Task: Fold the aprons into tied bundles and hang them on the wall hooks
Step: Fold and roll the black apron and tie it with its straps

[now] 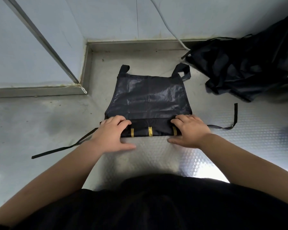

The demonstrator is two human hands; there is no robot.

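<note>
forearms (pixel 60 170) out, left hand (pixel 112 133) and right hand (pixel 189 130) grip apron roll (pixel 150 131).
even, level rolling should keep it tight.

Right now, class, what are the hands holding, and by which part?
Both hands hold the dark apron by its rolled-up near edge: the left hand at the roll's left end, the right hand at its right end, fingers curled over it.

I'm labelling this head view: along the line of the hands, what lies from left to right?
Loose black tie strap on the floor → left hand → rolled near edge of the dark navy apron with yellow stripes → right hand → second black tie strap.
</note>
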